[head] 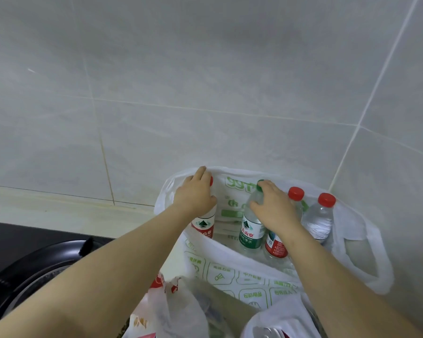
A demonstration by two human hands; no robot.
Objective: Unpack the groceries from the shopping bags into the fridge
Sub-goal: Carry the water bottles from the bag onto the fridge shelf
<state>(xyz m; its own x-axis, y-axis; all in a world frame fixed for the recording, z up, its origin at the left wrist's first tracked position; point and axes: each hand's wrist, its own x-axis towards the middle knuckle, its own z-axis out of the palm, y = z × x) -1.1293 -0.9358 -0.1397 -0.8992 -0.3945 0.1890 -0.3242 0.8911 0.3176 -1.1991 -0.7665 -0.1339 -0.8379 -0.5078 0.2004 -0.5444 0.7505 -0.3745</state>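
Nearest the viewer, below both wrists, lie crumpled thin plastic bags (178,311), one with red print; their contents cannot be identified. Just beyond them stands the white shopping bag (230,272), green-printed, mouth open, with one loop handle hanging out to the right of the right hand's fingers. Both forearms reach into this mouth. The left hand (194,193) has its fingers curled over the shoulder of the red-label bottle (202,228), gripping it; the red cap shows just right of the fingertips, and the bottle stands upright against the bag's left inner wall. The right hand (274,208) grips the green-label bottle (250,230) at the neck, thumb on the near side, fingers wrapped over the top; the green cap protrudes just beyond the fingertips, and the bottle leans slightly left. The third bottle (296,193), red-capped, stands immediately right of the right hand's fingers, its body mostly hidden behind the hand. The fourth bottle (319,215), clear with a red cap, stands further right, touching the bag's side. All four bottles remain inside the bag. Well to the left of the left hand's fingers, a black pan (42,259) sits below a pale countertop (47,203). Beyond all fingertips rises the grey tiled wall (205,81).
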